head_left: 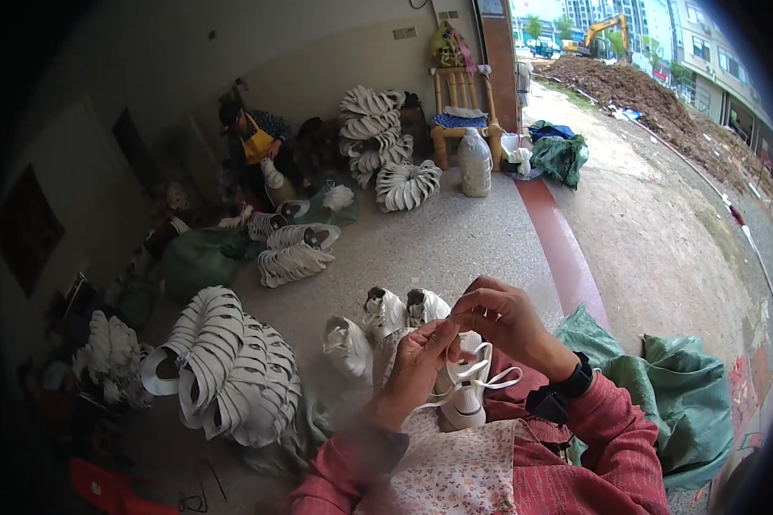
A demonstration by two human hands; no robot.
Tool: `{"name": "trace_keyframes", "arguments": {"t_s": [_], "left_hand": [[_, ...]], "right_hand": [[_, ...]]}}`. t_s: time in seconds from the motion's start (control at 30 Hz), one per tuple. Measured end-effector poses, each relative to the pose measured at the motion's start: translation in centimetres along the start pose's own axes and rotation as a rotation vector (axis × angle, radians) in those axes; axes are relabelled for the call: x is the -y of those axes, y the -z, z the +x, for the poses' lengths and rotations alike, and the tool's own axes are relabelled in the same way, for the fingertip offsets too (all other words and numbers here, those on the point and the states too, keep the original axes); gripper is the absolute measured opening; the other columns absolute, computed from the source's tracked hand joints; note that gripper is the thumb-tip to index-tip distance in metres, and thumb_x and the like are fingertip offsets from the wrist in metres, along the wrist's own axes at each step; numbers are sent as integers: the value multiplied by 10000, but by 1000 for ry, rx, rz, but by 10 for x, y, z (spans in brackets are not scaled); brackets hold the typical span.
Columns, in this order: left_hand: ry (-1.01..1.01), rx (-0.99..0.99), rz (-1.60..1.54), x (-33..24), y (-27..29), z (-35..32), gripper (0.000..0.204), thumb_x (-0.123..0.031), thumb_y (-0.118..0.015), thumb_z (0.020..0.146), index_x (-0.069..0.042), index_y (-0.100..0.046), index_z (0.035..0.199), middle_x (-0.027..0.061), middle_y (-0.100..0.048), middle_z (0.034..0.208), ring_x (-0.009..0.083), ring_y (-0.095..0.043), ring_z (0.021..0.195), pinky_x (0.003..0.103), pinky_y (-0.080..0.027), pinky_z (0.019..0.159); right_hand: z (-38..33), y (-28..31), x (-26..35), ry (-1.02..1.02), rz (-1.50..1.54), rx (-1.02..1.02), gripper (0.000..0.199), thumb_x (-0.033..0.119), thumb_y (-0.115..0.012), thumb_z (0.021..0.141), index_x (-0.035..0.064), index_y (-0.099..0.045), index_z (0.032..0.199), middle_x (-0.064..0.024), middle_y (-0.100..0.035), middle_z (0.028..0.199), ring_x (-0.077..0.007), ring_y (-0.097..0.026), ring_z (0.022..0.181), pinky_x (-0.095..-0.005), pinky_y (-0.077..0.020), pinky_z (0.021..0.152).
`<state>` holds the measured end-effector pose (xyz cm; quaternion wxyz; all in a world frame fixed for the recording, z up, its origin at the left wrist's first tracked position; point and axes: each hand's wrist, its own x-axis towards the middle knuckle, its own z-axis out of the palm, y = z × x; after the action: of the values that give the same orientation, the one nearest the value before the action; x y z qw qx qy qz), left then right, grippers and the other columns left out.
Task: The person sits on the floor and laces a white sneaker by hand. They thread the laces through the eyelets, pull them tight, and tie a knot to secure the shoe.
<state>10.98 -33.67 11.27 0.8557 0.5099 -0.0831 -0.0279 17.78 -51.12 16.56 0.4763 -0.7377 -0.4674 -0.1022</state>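
Observation:
A white lace-up shoe [464, 402] rests on my lap, toe toward me, its white shoelace [505, 378] looping out to the right. Above it, my left hand [417, 365] and my right hand [508, 324] meet at their fingertips. Both are closed in a pinch; what lies between the fingers is too small to make out. Dark bands circle my right wrist. Just beyond my hands stand several more white shoes [347, 343], partly hidden by my left hand. A floral apron [455, 468] covers my lap.
Stacked white shoe uppers [232, 369] stand at the left, with more piles [374, 129] farther back. Green sacking [683, 403] lies at my right. A person in a yellow apron [258, 142] handles a shoe at back left. A bamboo chair [464, 112] stands near the doorway.

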Motion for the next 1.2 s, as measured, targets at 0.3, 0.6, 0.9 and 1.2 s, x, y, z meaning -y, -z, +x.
{"name": "trace_keyframes", "arguments": {"t_s": [0.3,0.6,0.9,1.2], "left_hand": [[19,-72,155,-11,-6,-10,243,-278,-579,1038,-62,-683,997,-100,-387,609,-9,-311,519,197,-211,474],[-127,-106,289,-2,2,-12,239,-256,-546,1059,-51,-667,1041,-117,-409,629,-21,-322,557,192,-239,484],[-146,-171,374,-4,-1,-13,234,-216,-528,1065,-30,-669,1081,-93,-523,693,-4,-391,584,200,-298,498],[-391,-178,879,1,11,-13,238,-192,-557,1042,24,-650,1082,63,-598,802,145,-562,731,271,-465,691]], "right_hand": [[-12,-20,-9,-564,792,-89,266,103,-781,876,19,-656,1096,4,-682,826,-52,-620,681,-191,-484,555],[-11,-27,-2,-630,952,-45,208,149,-795,870,14,-742,1018,4,-675,809,-55,-584,678,-198,-443,559],[-9,-24,-7,-512,860,63,213,148,-684,965,13,-730,1123,1,-683,874,-53,-585,726,-208,-467,590],[-4,-28,-6,-369,601,65,156,99,-665,969,56,-753,1090,19,-635,872,-30,-541,677,-185,-434,547]]}}
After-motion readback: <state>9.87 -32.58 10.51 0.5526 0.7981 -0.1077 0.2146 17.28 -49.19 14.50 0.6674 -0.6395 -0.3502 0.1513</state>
